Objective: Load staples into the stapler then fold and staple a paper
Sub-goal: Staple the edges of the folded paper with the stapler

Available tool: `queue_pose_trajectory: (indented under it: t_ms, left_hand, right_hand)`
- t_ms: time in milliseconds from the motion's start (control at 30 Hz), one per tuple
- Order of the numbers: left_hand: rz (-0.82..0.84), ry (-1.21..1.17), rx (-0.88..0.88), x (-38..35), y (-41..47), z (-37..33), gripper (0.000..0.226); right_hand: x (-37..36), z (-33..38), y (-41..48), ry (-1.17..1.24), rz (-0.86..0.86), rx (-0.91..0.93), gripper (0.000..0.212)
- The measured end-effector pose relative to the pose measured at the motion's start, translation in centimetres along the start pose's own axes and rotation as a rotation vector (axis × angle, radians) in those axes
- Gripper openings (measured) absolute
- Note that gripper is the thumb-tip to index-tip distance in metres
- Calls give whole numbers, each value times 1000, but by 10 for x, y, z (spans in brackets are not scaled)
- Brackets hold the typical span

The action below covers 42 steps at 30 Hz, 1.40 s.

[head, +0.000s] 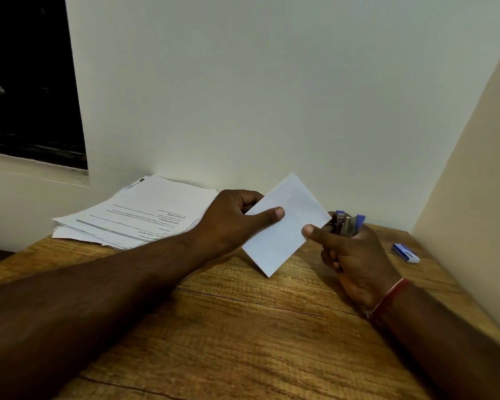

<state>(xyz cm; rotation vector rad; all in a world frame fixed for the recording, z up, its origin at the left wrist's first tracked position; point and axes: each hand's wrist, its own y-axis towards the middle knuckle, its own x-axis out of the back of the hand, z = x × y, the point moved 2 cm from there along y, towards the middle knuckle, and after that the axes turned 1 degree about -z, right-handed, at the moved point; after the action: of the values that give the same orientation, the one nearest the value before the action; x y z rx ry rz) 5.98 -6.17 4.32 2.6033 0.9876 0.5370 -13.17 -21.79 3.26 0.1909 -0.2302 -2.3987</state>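
A folded white paper is held tilted above the wooden table. My left hand pinches its left edge, thumb on the front face and fingers behind. My right hand grips a small blue and metal stapler at the paper's right edge, and its thumb presses on the paper's right corner. Most of the stapler is hidden by my fingers and the paper, so I cannot tell whether its jaws are around the sheet.
A stack of printed sheets lies at the back left of the wooden table. A small blue staple box sits at the right, close to the side wall. Walls close off the back and right.
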Motion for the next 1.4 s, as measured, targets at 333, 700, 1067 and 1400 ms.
queue_pose_trajectory:
  t_ms: [333, 700, 1067, 1400]
  left_hand:
    - [-29, -20, -24, 4, 3, 0, 17]
    - [-177, -48, -27, 13, 11, 7, 17]
    - [-106, -40, -27, 5, 7, 5, 16]
    - [-53, 13, -60, -2, 2, 4, 18]
  right_hand:
    - [16, 2, 10, 96, -138, -12, 32]
    - [-8, 5, -5, 169, 139, -219, 55]
    - [-15, 1, -8, 132, 169, -200, 33]
    - [-14, 1, -9, 259, 261, -280, 33]
